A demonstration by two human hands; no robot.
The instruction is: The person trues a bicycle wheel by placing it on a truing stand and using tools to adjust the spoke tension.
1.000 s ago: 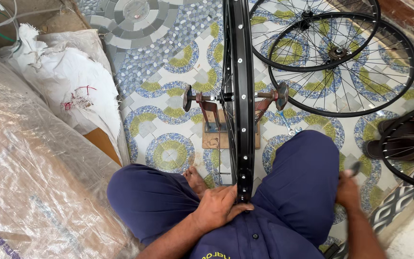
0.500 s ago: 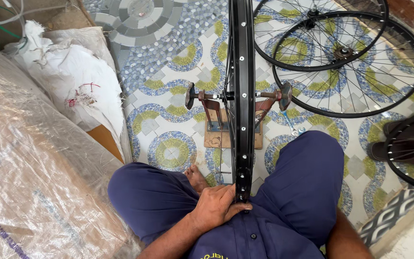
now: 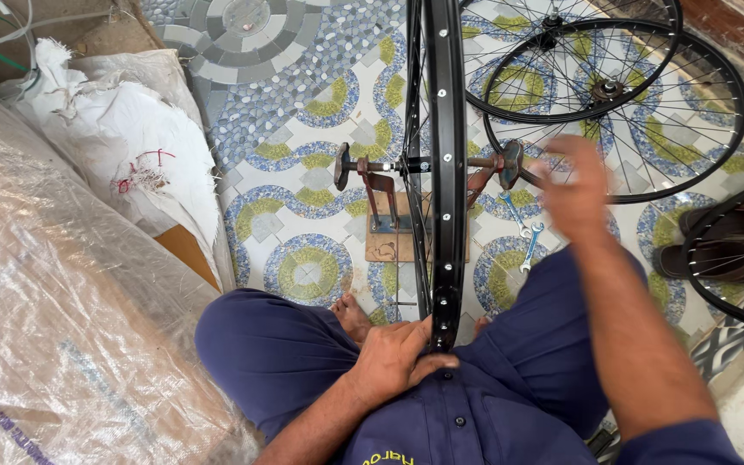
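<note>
Left hand [image 3: 398, 357] pinches the upright black rim [image 3: 446, 172] at its bottom; right hand [image 3: 574, 189], fingers spread, blurred, hovers above spanners [image 3: 523, 232]; spoked wheels [image 3: 622, 103] lie on the tiled floor [image 3: 303, 129] beyond.

The right hand [image 3: 580, 194] has risen into view, blurred, beside the upright rim [image 3: 445, 172].

The black rim [image 3: 446, 172] stands upright on its stand [image 3: 389, 202], splitting the tiled floor [image 3: 303, 112] ahead into two lanes. Left of it the floor lies open as far as the white sack [image 3: 144, 146] and the plastic-wrapped bundle [image 3: 53, 310], which wall that side. Right of it the raised right hand [image 3: 577, 194] hangs over two wrenches [image 3: 523, 232], with the spoked wheels [image 3: 613, 103] crowding just beyond and sandals [image 3: 725, 237] near the far edge. The left hand [image 3: 398, 357] closes the rim's near end.
</note>
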